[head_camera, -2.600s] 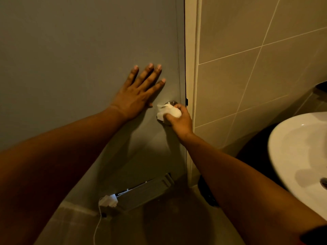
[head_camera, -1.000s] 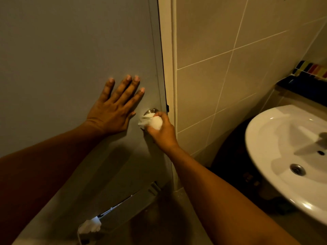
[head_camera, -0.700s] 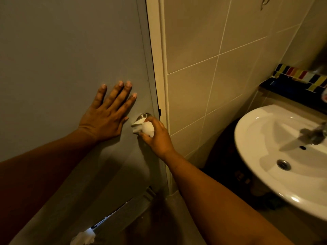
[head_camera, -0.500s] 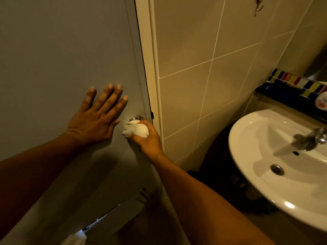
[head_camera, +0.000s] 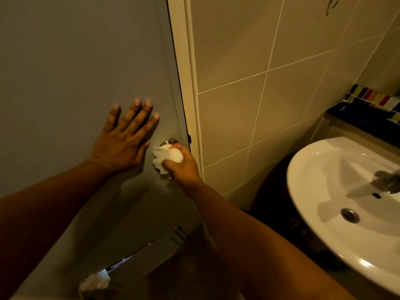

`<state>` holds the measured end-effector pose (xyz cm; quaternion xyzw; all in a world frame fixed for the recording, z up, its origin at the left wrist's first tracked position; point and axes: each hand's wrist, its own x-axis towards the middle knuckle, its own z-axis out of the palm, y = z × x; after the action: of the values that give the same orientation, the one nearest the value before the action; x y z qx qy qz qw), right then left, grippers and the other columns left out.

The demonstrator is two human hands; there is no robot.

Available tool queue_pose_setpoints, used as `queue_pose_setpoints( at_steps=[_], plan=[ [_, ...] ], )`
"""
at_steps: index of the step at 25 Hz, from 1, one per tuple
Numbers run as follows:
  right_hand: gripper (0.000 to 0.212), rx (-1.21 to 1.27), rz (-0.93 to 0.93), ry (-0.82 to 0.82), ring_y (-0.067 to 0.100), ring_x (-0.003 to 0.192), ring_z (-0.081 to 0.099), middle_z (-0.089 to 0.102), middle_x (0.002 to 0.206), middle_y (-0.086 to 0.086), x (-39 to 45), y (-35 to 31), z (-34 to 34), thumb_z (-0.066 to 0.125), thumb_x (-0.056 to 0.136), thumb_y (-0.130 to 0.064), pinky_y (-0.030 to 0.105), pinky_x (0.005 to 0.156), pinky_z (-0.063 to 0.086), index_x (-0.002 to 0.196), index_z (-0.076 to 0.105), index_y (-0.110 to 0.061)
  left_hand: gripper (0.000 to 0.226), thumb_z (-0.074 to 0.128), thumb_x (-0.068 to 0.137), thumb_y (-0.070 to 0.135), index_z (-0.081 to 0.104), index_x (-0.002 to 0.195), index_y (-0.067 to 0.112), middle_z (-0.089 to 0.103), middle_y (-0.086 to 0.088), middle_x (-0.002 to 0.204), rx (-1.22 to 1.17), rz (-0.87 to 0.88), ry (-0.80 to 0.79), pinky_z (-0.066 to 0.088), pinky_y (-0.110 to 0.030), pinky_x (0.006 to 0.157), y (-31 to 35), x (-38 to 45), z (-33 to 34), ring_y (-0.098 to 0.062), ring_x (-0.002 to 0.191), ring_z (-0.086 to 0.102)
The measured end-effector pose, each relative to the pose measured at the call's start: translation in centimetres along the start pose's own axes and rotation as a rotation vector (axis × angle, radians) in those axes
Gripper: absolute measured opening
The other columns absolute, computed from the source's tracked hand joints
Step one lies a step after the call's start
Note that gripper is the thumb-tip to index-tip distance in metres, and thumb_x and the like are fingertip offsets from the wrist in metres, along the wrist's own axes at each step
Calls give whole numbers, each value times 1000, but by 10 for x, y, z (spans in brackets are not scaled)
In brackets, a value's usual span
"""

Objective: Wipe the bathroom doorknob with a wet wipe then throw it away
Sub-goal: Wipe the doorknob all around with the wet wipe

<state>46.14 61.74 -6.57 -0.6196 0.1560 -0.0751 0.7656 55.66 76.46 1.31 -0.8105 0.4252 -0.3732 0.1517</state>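
A grey bathroom door (head_camera: 75, 61) fills the left half of the view. Its round metal doorknob (head_camera: 171, 142) sits near the door's right edge, mostly covered. My right hand (head_camera: 183, 166) is closed around a crumpled white wet wipe (head_camera: 166, 156), pressing it over the knob. My left hand (head_camera: 126, 137) lies flat on the door just left of the knob, fingers spread and holding nothing.
A cream door frame (head_camera: 186, 72) and beige tiled wall (head_camera: 270, 94) stand right of the door. A white washbasin (head_camera: 324, 213) with a metal tap (head_camera: 387, 182) juts out at right. A vent slat (head_camera: 151, 254) and a white scrap (head_camera: 96, 280) are at the door's foot.
The view has swung right, bringing the washbasin and tap further into sight. My right hand keeps working the wipe around the knob; my left hand stays flat on the door.
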Motion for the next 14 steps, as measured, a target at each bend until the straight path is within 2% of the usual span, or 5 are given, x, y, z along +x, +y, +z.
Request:
queue_pose_setpoints(
  at_steps=[4, 7, 9, 12, 14],
  plan=[
    [50, -378, -111, -15, 24, 116, 52, 53, 132, 5, -1, -11, -7, 74, 80, -12, 32, 86, 52, 124, 56, -26, 65, 46, 91, 34, 31, 151, 17, 20, -13, 161, -167, -5, 3, -3, -47, 120, 7, -1, -4, -28, 149, 10],
    [59, -173, -76, -28, 28, 120, 51, 51, 129, 1, -6, -8, -21, 68, 79, 0, 44, 95, 54, 130, 53, -23, 48, 46, 91, 28, 54, 135, 11, 44, -15, 149, -555, -96, 2, 22, -51, 119, 33, -10, -2, -32, 141, 36],
    [57, 71, 10, -31, 34, 120, 51, 53, 125, 3, -7, -8, -30, 52, 81, 8, 43, 90, 56, 132, 53, -17, 40, 47, 94, 31, 62, 126, 12, 59, -12, 130, -799, -246, -60, 46, -49, 102, 53, -12, 1, -27, 121, 54],
    [46, 226, 69, -16, 38, 119, 55, 57, 130, 17, -4, -12, -41, 44, 86, 6, 40, 88, 56, 127, 58, -10, 40, 50, 95, 40, 61, 126, 19, 57, -5, 120, -962, -395, -244, 52, -36, 92, 77, -8, 8, -19, 108, 57],
    [36, 62, 40, 13, 34, 116, 59, 59, 130, 15, -4, -16, -45, 50, 93, -5, 38, 88, 57, 126, 61, -12, 44, 51, 93, 44, 59, 129, 20, 56, -6, 123, -993, -457, -271, 52, -37, 94, 84, -8, 10, -21, 111, 57]
  ],
)
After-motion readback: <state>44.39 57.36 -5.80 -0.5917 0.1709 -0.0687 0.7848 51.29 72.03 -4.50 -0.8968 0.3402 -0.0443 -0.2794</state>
